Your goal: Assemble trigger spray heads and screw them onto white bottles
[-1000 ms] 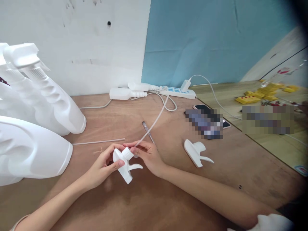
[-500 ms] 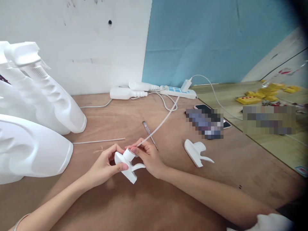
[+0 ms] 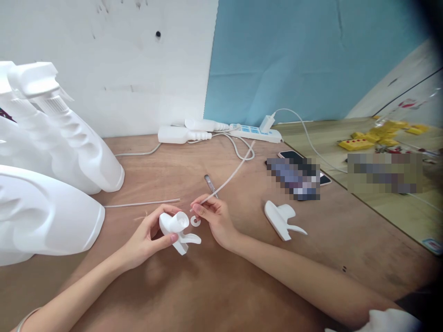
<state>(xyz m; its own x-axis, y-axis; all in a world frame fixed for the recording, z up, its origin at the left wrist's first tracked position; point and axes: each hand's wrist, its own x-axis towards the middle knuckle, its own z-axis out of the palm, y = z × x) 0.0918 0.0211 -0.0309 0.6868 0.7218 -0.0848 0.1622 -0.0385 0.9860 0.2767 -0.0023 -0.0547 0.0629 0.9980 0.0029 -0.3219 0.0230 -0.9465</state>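
Note:
My left hand [image 3: 157, 235] is closed around a white spray trigger head [image 3: 173, 223], its round threaded opening turned toward my right hand and its lever pointing right. My right hand [image 3: 214, 216] pinches a thin white dip tube [image 3: 230, 180] near its lower end, which is just apart from the opening. Between the two hands is a small white ring [image 3: 195, 221]; whether it touches my right fingers I cannot tell. A second trigger head [image 3: 280, 219] lies on the table to the right. Beyond my right hand, a slim metal tool [image 3: 210, 183] is partly hidden.
Large white spray bottles [image 3: 86, 138] stand and lean at the left, one [image 3: 44, 212] lying nearer. Another dip tube [image 3: 141, 203] rests on the table. Behind are small white bottles [image 3: 176, 134] and a power strip [image 3: 258, 132] with cables. Phones [image 3: 294, 177] lie at the right.
The tube end has come away from the trigger head as my right hand moved slightly up. My left hand has tilted the head so its opening faces the camera more. The white ring now shows.

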